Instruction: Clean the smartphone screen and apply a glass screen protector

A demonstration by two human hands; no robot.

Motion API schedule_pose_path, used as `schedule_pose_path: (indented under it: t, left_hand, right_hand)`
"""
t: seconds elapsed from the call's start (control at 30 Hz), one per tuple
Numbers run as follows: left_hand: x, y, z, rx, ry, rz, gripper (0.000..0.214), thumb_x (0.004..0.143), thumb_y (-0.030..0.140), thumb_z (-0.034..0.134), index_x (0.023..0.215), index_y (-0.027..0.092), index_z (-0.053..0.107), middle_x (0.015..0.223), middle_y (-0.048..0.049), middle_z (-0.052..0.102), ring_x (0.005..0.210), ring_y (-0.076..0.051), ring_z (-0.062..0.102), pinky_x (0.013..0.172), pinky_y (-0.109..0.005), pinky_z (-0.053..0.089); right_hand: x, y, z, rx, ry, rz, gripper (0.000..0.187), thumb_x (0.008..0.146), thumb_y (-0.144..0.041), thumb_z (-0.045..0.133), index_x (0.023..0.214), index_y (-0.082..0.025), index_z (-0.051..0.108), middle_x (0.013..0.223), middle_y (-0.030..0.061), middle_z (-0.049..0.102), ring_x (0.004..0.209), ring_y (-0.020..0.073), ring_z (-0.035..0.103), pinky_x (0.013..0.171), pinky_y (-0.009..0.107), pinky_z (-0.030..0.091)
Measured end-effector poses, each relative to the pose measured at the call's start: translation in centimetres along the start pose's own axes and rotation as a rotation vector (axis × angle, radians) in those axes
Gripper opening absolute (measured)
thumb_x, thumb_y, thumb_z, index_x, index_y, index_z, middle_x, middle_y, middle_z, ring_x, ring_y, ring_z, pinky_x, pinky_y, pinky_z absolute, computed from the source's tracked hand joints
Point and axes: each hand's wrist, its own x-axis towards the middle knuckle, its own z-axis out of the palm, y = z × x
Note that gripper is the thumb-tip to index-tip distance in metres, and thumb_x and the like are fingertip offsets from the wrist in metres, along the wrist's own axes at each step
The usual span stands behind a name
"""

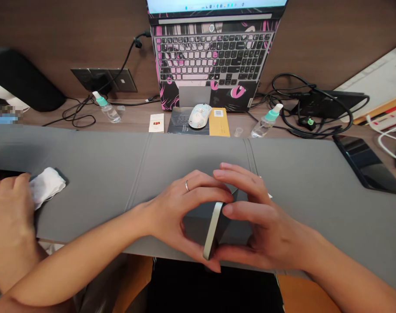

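Observation:
A phone (213, 230) stands tilted on its edge between my hands, its light metal rim toward me and its dark face turned to the right. My left hand (181, 208) grips it by the near and far ends, thumb below and fingers above, with a ring on one finger. My right hand (266, 217) holds the same ends from the other side, thumb low and forefinger at the top. Its other fingers are lifted. Small pale scraps behind my right hand are mostly hidden. Under the phone lies the grey desk mat (96, 174).
Another person's hand (11, 204) rests at the left beside a white cloth (48, 184). Along the back are a laptop (211, 56), a mouse (200, 116) on a card, two spray bottles (111, 111) and coiled cables (315, 126). A dark tablet (370, 165) lies right.

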Motion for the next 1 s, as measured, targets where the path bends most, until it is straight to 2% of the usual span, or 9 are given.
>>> schedule_pose_path:
  t: [0.27,0.5,0.8,1.0]
  left_hand:
    - [-0.01,-0.01,0.03,0.007,-0.001,0.0,0.096,0.062,0.063,0.087,0.141,0.028,0.044,0.116,-0.0086,0.067,0.112,-0.03,0.062,0.099,-0.045,0.05]
    - [-0.11,-0.01,0.17,-0.005,0.01,0.019,0.1,0.061,0.06,0.088,0.144,0.026,0.043,0.117,-0.0092,0.067,0.113,-0.029,0.061,0.1,-0.045,0.05]
    - [0.05,0.03,0.19,0.001,0.01,0.014,0.098,0.062,0.063,0.087,0.143,0.03,0.042,0.117,-0.0077,0.067,0.112,-0.029,0.063,0.099,-0.044,0.051]
    - [-0.04,0.11,0.15,0.019,0.007,0.025,0.101,0.061,0.059,0.089,0.144,0.025,0.043,0.117,-0.0097,0.068,0.114,-0.029,0.062,0.099,-0.043,0.051]
  right_hand:
    - [-0.06,-0.15,-0.09,-0.001,0.0,0.023,0.063,0.08,-0.047,0.08,0.128,-0.034,0.042,0.154,0.0089,0.043,0.145,0.0328,0.039,0.117,0.06,0.038]
    - [-0.09,-0.13,-0.2,-0.022,0.0,0.006,0.058,0.081,-0.048,0.079,0.124,-0.032,0.043,0.153,0.0102,0.043,0.146,0.0321,0.037,0.118,0.058,0.038]
    - [-0.13,-0.07,-0.21,-0.024,0.006,0.016,0.059,0.08,-0.048,0.08,0.125,-0.034,0.044,0.153,0.0079,0.045,0.145,0.0328,0.039,0.116,0.06,0.04]
    - [-0.15,-0.08,-0.24,-0.025,-0.003,0.021,0.057,0.082,-0.049,0.078,0.124,-0.035,0.042,0.153,0.0083,0.045,0.144,0.0333,0.041,0.116,0.061,0.04]
